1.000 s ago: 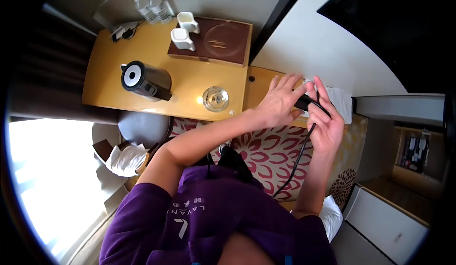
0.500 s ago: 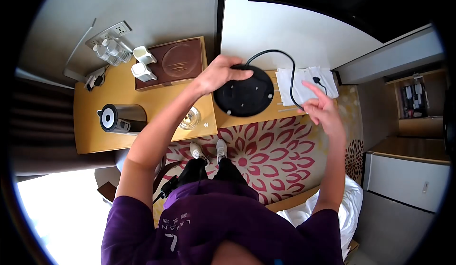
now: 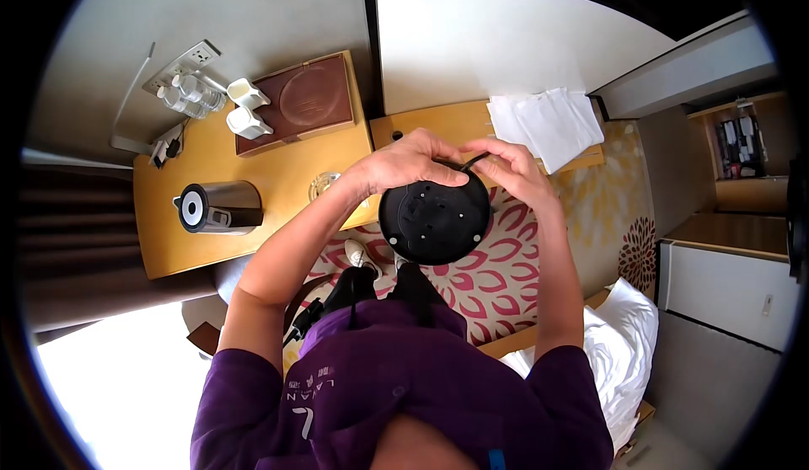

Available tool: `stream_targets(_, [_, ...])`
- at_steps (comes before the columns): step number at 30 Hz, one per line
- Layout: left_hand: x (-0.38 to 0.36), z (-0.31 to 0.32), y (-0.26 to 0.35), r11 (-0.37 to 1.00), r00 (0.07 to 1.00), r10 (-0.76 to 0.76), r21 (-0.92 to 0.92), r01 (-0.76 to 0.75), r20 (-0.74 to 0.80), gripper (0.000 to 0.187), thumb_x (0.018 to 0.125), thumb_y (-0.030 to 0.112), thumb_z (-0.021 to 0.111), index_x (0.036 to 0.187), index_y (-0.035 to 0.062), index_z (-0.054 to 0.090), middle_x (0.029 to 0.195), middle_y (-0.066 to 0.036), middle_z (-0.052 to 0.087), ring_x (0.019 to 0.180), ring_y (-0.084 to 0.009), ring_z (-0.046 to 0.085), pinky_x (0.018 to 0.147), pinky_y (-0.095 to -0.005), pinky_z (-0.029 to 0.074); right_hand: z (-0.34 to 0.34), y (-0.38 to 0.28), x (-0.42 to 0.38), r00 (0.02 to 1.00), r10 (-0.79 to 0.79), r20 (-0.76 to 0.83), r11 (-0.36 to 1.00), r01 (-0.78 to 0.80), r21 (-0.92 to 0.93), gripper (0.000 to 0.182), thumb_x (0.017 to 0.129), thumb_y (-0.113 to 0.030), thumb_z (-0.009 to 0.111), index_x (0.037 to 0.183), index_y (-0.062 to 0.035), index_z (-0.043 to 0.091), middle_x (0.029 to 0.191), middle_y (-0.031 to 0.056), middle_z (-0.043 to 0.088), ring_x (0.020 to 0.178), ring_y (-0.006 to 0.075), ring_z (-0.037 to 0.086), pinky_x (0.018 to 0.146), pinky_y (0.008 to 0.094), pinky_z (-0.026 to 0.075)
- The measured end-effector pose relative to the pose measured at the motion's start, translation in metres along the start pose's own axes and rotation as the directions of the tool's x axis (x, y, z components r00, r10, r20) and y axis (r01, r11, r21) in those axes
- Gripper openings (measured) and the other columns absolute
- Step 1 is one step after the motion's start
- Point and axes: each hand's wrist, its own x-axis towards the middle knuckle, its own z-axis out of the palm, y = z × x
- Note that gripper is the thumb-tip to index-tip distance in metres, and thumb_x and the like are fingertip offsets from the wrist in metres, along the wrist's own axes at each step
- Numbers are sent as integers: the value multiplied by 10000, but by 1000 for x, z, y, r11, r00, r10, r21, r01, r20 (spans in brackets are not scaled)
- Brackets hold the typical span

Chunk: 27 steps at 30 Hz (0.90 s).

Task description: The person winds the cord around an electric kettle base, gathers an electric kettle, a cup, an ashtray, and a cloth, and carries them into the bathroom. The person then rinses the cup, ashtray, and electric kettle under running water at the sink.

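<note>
A round black base [image 3: 434, 221] is held in front of me with its underside, dotted with small light feet, facing up. My left hand [image 3: 413, 163] grips its upper edge, thumb on the underside. A short stretch of black cord [image 3: 474, 161] shows at the base's top right edge, and my right hand [image 3: 516, 173] is closed on it, close beside my left hand. The rest of the cord is hidden.
On the wooden desk [image 3: 202, 255] are a steel kettle [image 3: 221, 207], a brown tray [image 3: 313, 99], two white cups [image 3: 249, 122], water bottles [image 3: 200, 93] and a glass dish [image 3: 324, 185]. White cloths [image 3: 548, 126] lie at the right. White bedding [image 3: 615, 344] is at lower right.
The base has come lower and closer to my body. My right hand has moved left to the base's edge, and the hanging loop of cord and its plug no longer show.
</note>
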Motion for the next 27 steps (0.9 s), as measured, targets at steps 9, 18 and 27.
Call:
stream_targets(9, [1,-8,-41,954,978,-141,-287,92,-153,272,909,169,788,1077,-38,735,928,-45,750,836,-92,674,766,-243,556,31,-15,-7,903,-275,-331,790,16,-612,320,969,-209,681,752,1,578,560,164,498,480,305,494,505,405,383])
stream_targets(18, [-6,7,-41,999,972,19,-45,-30,-236,270,907,13,730,1163,-62,687,1062,-81,743,957,-109,677,872,-259,555,56,-13,-12,784,-366,-501,742,-79,-666,379,894,-177,753,636,-55,503,485,116,483,412,321,489,437,422,356])
stream_targets(27, [11,4,-55,936,881,97,-259,-238,-462,365,886,-56,713,1242,-60,633,1178,-107,708,1070,-145,671,946,-279,556,85,-13,-24,789,-458,-410,649,-19,-761,358,946,-164,675,646,-77,500,507,108,492,430,322,499,442,415,370])
